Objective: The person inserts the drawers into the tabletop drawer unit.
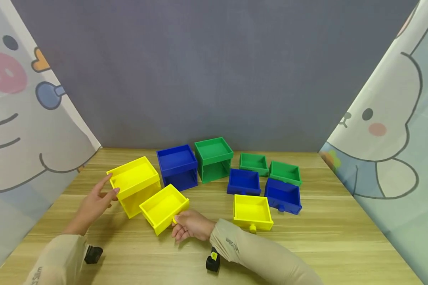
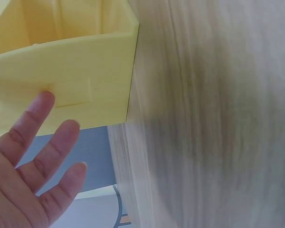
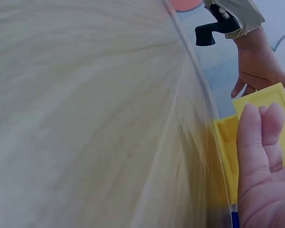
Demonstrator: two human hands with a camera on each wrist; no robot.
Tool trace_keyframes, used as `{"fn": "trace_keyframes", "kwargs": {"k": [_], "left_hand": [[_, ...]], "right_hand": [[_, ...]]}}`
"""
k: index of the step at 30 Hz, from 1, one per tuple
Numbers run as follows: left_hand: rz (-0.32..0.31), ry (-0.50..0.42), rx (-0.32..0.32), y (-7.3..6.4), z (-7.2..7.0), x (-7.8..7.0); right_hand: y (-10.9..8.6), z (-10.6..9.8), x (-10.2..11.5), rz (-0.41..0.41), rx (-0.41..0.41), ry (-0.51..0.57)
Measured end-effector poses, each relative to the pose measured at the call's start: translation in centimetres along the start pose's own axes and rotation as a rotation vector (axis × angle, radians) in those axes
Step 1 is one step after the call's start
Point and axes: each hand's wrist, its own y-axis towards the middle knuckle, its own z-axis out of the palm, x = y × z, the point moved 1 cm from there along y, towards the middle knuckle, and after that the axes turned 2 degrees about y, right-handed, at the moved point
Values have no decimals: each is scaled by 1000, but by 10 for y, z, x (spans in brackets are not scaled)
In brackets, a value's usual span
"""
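A yellow box-shaped cabinet [image 1: 133, 178] with a shallow tray top stands at the left, its front open. My left hand [image 1: 98, 200] rests thumb and fingertips on its left side; the left wrist view shows fairly straight fingers against the yellow wall [image 2: 99, 80]. With thumb and fingers, my right hand [image 1: 192, 225] pinches the front knob of a yellow drawer [image 1: 164, 206]. That drawer sits angled before the cabinet's opening, its far end close to it. Whether its back corner is inside cannot be told. The palm side of the right hand shows in the right wrist view.
A blue cabinet [image 1: 177, 162] and a green cabinet [image 1: 214, 152], both open-fronted, stand behind. To the right lie a yellow drawer [image 1: 252, 209], blue drawers [image 1: 244, 182] and green drawers [image 1: 254, 162] on the wooden table [image 1: 324, 237]. A grey panel [image 1: 214, 71] rises at the back.
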Motion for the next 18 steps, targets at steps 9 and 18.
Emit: {"fn": "trace_keyframes", "kwargs": {"k": [9,18], "left_hand": [[11,-10,-18,-4,3,-2],[18,-15,-14,-4,1,0]], "right_hand": [[8,8,-7,45,-21,-9],[14,22,-11,51,-14,3]]}}
